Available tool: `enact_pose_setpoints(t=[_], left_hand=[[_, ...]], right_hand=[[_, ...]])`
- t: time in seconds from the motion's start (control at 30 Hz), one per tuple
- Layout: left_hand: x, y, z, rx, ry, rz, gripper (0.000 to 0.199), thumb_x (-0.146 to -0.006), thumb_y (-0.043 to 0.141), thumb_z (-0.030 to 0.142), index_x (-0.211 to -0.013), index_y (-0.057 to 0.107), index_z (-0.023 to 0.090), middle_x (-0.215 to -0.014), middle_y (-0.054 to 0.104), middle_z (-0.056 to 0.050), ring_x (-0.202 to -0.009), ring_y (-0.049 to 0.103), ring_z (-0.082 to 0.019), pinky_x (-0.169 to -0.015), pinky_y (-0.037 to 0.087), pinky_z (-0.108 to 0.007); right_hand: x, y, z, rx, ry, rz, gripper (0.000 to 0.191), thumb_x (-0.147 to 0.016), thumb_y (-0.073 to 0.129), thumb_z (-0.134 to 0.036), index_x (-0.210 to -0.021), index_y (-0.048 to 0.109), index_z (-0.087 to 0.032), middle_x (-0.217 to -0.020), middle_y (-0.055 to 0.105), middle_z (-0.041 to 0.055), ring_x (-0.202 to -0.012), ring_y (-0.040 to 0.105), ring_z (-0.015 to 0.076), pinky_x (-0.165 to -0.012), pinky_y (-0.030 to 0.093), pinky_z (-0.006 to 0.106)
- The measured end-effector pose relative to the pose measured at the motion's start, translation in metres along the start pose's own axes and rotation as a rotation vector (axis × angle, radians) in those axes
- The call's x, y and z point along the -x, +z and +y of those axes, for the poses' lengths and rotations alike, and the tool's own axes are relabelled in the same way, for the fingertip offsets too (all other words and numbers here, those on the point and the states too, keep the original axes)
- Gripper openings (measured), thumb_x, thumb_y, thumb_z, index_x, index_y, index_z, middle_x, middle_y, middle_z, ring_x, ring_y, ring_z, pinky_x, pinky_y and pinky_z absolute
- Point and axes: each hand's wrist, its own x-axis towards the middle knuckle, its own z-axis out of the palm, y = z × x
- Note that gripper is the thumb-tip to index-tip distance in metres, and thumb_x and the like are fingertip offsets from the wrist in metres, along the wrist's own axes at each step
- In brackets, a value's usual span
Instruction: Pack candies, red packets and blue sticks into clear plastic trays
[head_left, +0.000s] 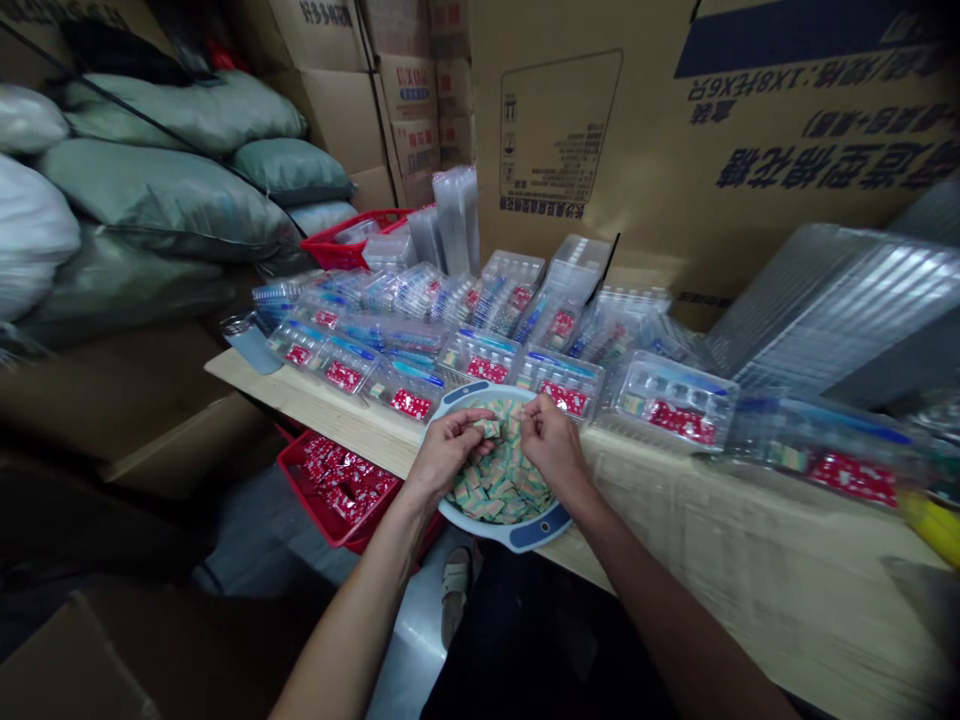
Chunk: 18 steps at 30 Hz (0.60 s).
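Note:
A light-blue basin (525,538) with darker blue handles sits at the bench's front edge. It is filled with small flat pieces (502,490), striped pale green and cream. Over its left side, my left hand (448,450) is closed, pinching one small striped piece (489,429) between thumb and fingers. My right hand (553,445) is over the right side of the basin with its fingers curled together; whatever lies between its fingertips is hidden. Just behind the basin stand clear plastic trays (486,355) holding red patterned packets, blue pens and small striped pieces.
Filled clear trays (671,400) line the wooden bench (330,410), with stacked empty trays (832,310) at right. Below the bench is a red basket (289,470) of red packets. Large cartons (637,130) stand behind; stuffed sacks (165,200) are piled at left.

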Motion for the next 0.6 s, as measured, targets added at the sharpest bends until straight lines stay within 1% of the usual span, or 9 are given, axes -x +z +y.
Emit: enact_pose_setpoints(t=[0.03, 0.1, 0.17, 0.2, 0.27, 0.33, 0.4, 0.5, 0.6], left_hand=[[-0.001, -0.001, 0.001, 0.029, -0.01, 0.009, 0.038, -0.073, 0.085, 0.027, -0.106, 0.075, 0.011, -0.086, 0.075, -0.006, -0.064, 0.067, -0.009, -0.066, 0.055, -0.02], [-0.002, -0.002, 0.002, 0.105, -0.031, 0.019, 0.038, -0.073, 0.085, 0.024, -0.107, 0.075, 0.011, -0.089, 0.076, -0.007, -0.066, 0.068, -0.01, -0.07, 0.057, -0.021], [-0.003, -0.004, 0.003, 0.162, -0.022, 0.045, 0.039, -0.073, 0.085, 0.021, -0.109, 0.074, 0.012, -0.092, 0.076, -0.007, -0.068, 0.07, -0.01, -0.072, 0.058, -0.021], [-0.003, -0.004, 0.003, 0.173, -0.008, 0.064, 0.04, -0.073, 0.085, 0.02, -0.11, 0.074, 0.012, -0.092, 0.076, -0.007, -0.07, 0.071, -0.011, -0.072, 0.059, -0.021], [-0.003, -0.004, 0.002, 0.167, 0.019, 0.095, 0.042, -0.073, 0.086, 0.02, -0.112, 0.074, 0.013, -0.09, 0.077, -0.007, -0.073, 0.072, -0.012, -0.074, 0.059, -0.022], [-0.002, -0.004, 0.001, 0.147, 0.025, 0.095, 0.045, -0.073, 0.087, 0.021, -0.114, 0.074, 0.012, -0.089, 0.077, -0.007, -0.074, 0.073, -0.013, -0.075, 0.059, -0.023], [-0.002, -0.003, 0.0, 0.13, 0.024, 0.073, 0.05, -0.071, 0.09, 0.024, -0.116, 0.074, 0.012, -0.088, 0.077, -0.006, -0.074, 0.072, -0.013, -0.076, 0.059, -0.024], [-0.001, -0.002, -0.002, 0.099, 0.04, 0.045, 0.058, -0.068, 0.092, 0.03, -0.121, 0.073, 0.013, -0.083, 0.076, -0.005, -0.072, 0.072, -0.013, -0.075, 0.059, -0.024], [-0.002, -0.001, -0.004, 0.05, 0.069, 0.055, 0.058, -0.069, 0.091, 0.032, -0.121, 0.074, 0.014, -0.086, 0.076, -0.005, -0.07, 0.07, -0.013, -0.073, 0.058, -0.024]], right_hand=[[0.001, 0.0, -0.001, 0.039, -0.02, 0.01, 0.016, -0.088, 0.043, -0.021, -0.092, 0.058, -0.021, -0.074, 0.061, 0.0022, -0.07, 0.059, 0.0199, -0.069, 0.044, 0.029], [0.002, 0.0, -0.006, 0.102, -0.083, 0.018, 0.028, -0.089, 0.042, -0.019, -0.108, 0.063, -0.015, -0.094, 0.067, 0.0097, -0.089, 0.063, 0.0231, -0.083, 0.048, 0.032], [0.004, 0.0, -0.011, 0.126, -0.153, -0.025, 0.038, -0.092, 0.04, -0.017, -0.122, 0.063, -0.012, -0.111, 0.068, 0.0141, -0.105, 0.063, 0.0247, -0.095, 0.047, 0.034], [0.005, -0.001, -0.014, 0.133, -0.184, -0.07, 0.04, -0.093, 0.039, -0.016, -0.125, 0.063, -0.012, -0.114, 0.068, 0.0144, -0.108, 0.062, 0.0247, -0.098, 0.046, 0.035], [0.006, -0.002, -0.018, 0.158, -0.249, -0.175, 0.043, -0.095, 0.037, -0.014, -0.129, 0.064, -0.013, -0.114, 0.069, 0.0133, -0.108, 0.062, 0.0244, -0.1, 0.046, 0.035], [0.008, -0.003, -0.021, 0.196, -0.306, -0.236, 0.045, -0.095, 0.037, -0.013, -0.133, 0.063, -0.012, -0.114, 0.069, 0.0136, -0.108, 0.062, 0.0247, -0.1, 0.046, 0.036], [0.01, -0.004, -0.023, 0.226, -0.345, -0.25, 0.047, -0.096, 0.037, -0.014, -0.137, 0.061, -0.01, -0.116, 0.068, 0.0144, -0.109, 0.061, 0.0254, -0.101, 0.046, 0.037], [0.011, -0.005, -0.023, 0.258, -0.346, -0.244, 0.048, -0.097, 0.036, -0.013, -0.139, 0.059, -0.01, -0.117, 0.068, 0.0145, -0.111, 0.06, 0.0259, -0.103, 0.045, 0.039], [0.012, -0.003, -0.024, 0.285, -0.394, -0.286, 0.05, -0.097, 0.035, -0.012, -0.143, 0.054, -0.008, -0.119, 0.067, 0.0161, -0.113, 0.058, 0.0267, -0.103, 0.044, 0.04]])
